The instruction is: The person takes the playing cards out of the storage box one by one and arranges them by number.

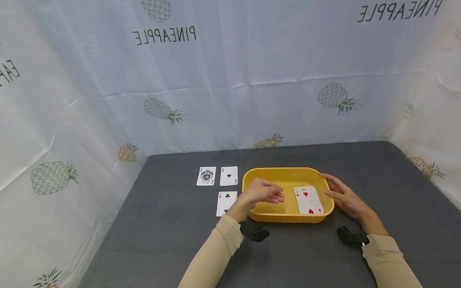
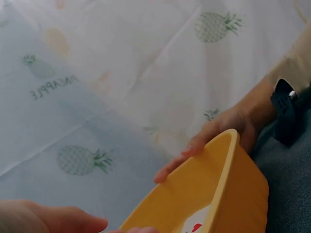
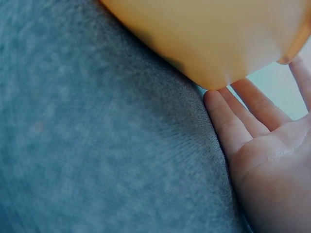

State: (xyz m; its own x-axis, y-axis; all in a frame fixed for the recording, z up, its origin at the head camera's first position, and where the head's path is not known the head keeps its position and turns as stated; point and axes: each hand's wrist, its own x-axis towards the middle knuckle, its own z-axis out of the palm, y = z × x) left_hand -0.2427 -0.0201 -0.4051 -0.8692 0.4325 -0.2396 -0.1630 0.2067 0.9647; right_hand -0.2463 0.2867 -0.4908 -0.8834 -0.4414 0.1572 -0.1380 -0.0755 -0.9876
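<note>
If nudged by either hand, could slide across the cloth and spill its card: shallow yellow tray (image 1: 256, 174), mid-table on grey cloth (image 1: 301, 263), red-pipped card (image 1: 308, 200) face up inside. Left hand (image 1: 262, 191) hovering over the left rim, fingers loosely curled, empty. Right hand (image 1: 344, 196) flat against the right wall, fingers straight. Three cards (image 1: 218, 176) just left.

Four cards (image 1: 225, 176), one yellow tray (image 1: 287, 216), two hands (image 1: 262, 191).
</note>
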